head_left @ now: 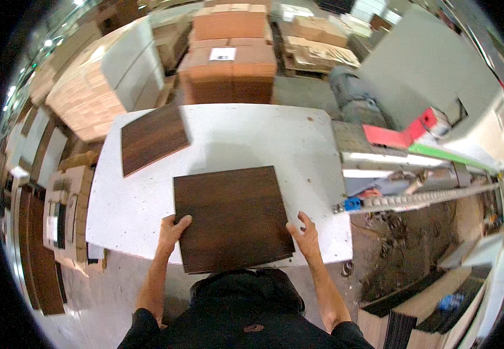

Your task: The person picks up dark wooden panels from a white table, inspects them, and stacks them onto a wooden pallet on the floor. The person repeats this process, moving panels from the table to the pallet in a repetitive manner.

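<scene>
A dark brown wood-grain panel (234,215) lies at the front edge of the white table, close to my body. Along its lower edge a second edge shows, so at least one more panel seems to lie beneath. My left hand (171,234) grips the left side, thumb on top of the face and the other fingers at the edge. At the right side, my right hand (306,238) has its fingers apart, with the thumb side against the panel's edge. Another dark brown panel (154,139) rests askew at the table's far left.
The white table (263,134) has a machine with a red bracket (403,135) and a ribbed rail (426,199) on its right. Beyond stand stacked cartons (228,70) and a pale board stack (89,87). Upright boards (415,314) stand at the lower right.
</scene>
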`<state>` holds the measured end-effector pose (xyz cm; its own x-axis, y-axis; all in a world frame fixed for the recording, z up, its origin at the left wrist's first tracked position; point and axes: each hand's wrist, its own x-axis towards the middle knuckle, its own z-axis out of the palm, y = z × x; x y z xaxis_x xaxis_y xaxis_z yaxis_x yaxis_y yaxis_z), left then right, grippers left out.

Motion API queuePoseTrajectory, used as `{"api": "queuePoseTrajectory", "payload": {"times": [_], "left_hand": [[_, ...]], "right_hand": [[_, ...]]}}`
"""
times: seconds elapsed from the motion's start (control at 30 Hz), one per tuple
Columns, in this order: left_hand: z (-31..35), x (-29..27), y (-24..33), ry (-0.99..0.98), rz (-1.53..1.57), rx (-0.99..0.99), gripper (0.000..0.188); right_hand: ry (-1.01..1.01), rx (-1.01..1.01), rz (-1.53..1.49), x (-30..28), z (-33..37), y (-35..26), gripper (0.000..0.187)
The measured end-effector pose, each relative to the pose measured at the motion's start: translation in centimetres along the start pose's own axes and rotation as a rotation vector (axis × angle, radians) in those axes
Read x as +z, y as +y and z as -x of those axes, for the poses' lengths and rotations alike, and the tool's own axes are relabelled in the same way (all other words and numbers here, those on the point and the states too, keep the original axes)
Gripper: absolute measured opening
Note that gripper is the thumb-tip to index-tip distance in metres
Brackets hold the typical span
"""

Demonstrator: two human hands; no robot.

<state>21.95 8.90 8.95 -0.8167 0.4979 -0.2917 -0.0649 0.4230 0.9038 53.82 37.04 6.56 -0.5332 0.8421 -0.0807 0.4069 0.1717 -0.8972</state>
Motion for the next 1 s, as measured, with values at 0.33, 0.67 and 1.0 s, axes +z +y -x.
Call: {"api": "queuePoseTrajectory", "payload": {"times": [0.33, 0.67, 1.0], "left_hand": [[2.1, -1.0, -10.2, 0.392, -0.299, 0.129, 0.053], [4.4, 3.4, -3.4, 0.283, -0.129, -0.005, 0.051], [0.0, 5.3, -1.2, 0.289, -0.163, -0.013, 0.051]], "right_hand": [[-0.161, -0.097, 0.142, 3.4, -0.9, 0.3, 0.068], [-0.066, 0.001, 0.155, 5.9, -1.5, 4.5, 0.05], [-0.057, 0.011, 0.144, 5.4, -7.0, -1.0, 0.041]]}}
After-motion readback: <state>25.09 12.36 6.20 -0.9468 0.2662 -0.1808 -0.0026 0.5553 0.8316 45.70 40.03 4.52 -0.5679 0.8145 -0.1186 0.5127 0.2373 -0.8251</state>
